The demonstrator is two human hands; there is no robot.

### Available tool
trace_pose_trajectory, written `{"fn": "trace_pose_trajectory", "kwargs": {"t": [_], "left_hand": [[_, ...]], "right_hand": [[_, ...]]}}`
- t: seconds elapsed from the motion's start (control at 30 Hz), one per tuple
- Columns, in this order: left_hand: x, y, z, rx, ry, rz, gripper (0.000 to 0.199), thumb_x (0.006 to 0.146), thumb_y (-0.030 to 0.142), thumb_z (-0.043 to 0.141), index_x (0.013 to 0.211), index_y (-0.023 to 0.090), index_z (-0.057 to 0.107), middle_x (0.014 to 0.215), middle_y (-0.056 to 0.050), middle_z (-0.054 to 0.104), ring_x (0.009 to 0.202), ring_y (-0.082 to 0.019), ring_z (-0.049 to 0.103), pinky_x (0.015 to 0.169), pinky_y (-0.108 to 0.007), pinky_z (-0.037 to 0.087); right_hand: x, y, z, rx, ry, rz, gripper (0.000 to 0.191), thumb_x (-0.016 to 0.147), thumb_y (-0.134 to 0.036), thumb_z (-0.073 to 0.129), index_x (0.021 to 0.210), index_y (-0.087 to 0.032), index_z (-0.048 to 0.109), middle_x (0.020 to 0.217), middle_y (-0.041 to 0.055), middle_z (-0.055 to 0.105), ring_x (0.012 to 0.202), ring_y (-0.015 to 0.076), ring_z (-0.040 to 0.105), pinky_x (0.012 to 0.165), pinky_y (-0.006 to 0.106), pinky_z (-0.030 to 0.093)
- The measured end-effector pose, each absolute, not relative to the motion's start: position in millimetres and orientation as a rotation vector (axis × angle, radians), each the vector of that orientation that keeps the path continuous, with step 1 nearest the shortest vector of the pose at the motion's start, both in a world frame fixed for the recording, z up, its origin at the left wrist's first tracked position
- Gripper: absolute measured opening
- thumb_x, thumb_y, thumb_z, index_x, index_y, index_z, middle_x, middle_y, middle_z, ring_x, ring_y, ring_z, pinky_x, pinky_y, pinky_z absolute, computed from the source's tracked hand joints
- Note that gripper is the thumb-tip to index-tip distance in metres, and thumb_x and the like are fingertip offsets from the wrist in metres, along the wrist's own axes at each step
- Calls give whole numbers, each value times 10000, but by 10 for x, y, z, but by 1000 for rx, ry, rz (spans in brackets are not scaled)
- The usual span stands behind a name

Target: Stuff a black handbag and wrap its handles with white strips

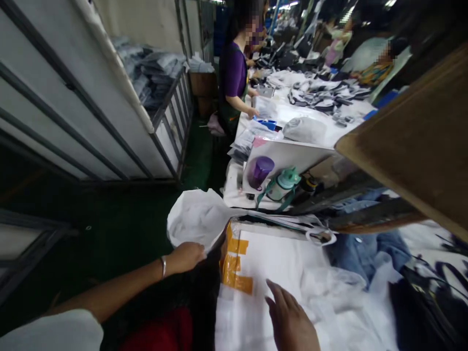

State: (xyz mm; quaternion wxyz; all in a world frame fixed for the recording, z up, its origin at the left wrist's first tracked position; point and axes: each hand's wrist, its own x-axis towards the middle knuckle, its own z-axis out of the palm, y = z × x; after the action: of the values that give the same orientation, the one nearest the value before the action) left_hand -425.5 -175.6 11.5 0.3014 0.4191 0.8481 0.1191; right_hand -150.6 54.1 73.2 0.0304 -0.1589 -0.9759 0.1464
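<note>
My left hand [187, 257] is closed on the near rim of a white bag [199, 217]. The bag's round mouth gapes off the table's left edge, and its gathered side runs toward white straps [278, 217] on the table. Over the near tabletop my right hand [290, 317] is open, thumb and fingers apart, with nothing in it. Below it lie a flat white sheet [274, 253] and crumpled translucent white plastic [340, 297]. Strips of orange tape [236, 268] cover the sheet's left edge.
Ahead stand a purple cup [262, 170] and a teal-lidded bottle [285, 183]. A brown board [413, 131] juts in from the right above blue denim [365, 258]. A co-worker in purple [236, 70] handles clear packets farther along. Framed bins [171, 122] line the left.
</note>
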Motion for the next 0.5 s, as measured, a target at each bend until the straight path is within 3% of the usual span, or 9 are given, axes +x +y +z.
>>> {"fn": "trace_pose_trajectory", "kwargs": {"t": [0.1,0.27,0.5], "left_hand": [[-4033,-1790,99,1154,2259,256,273,897,267,405,962,139,639,924,-131,680,879,-272,629,767,-358,457],[-3881,-1763,52,1169,2310,177,307,878,111,351,955,141,646,893,-126,684,861,-269,634,746,-365,467],[-3904,-1712,-193,1381,2241,78,259,831,54,418,1008,127,592,911,-128,665,825,-279,623,707,-384,482]], "right_hand": [[-2180,398,720,-417,-3071,470,335,954,-260,380,1260,-202,503,1121,104,656,977,213,643,792,308,536],[-3120,188,722,-364,-3174,581,307,929,-170,407,1215,-180,517,1024,93,660,919,195,639,766,274,497],[-4439,-56,78,-478,-3353,489,362,871,-181,495,1224,-100,500,1035,179,636,940,265,628,761,330,480]]}}
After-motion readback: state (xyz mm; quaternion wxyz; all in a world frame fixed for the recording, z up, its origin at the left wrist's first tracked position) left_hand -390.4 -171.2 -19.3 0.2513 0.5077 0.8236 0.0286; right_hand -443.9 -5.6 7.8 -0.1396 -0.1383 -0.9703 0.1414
